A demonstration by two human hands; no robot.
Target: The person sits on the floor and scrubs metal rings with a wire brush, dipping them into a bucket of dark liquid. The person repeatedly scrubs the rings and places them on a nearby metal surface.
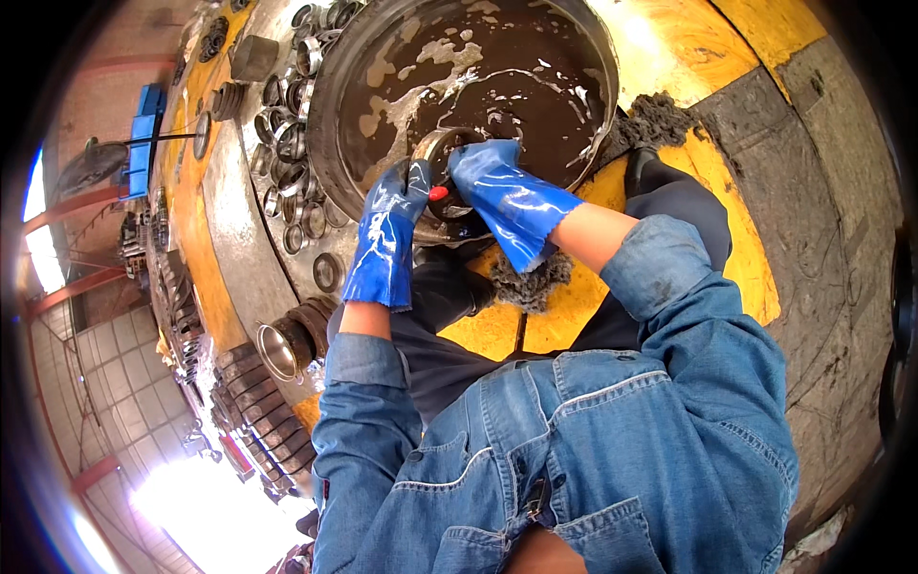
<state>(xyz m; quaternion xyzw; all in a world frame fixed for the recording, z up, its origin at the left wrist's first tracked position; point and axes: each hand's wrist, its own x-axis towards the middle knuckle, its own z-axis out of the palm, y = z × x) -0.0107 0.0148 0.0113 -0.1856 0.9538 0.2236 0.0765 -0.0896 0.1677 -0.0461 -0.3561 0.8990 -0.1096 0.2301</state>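
Observation:
Both my hands wear shiny blue rubber gloves and meet at the near side of a wide round tub (323, 124) of dark liquid. A metal ring (432, 145) is held tilted over the liquid. My left hand (390, 206) is closed on the ring's left edge. My right hand (497, 182) is curled at the ring's opening, its fingertips hidden. A small red piece (438, 193) shows between the gloves; what it belongs to cannot be made out. Foam patches and pale streaks float on the liquid.
Many metal rings (292, 143) lie piled left of the tub, with more stacked rings (282, 349) nearer me. Grey rags (531, 287) lie between my feet, and a dark clump (660, 120) sits right of the tub. The floor is partly yellow. A blue stand (143, 139) is farther left.

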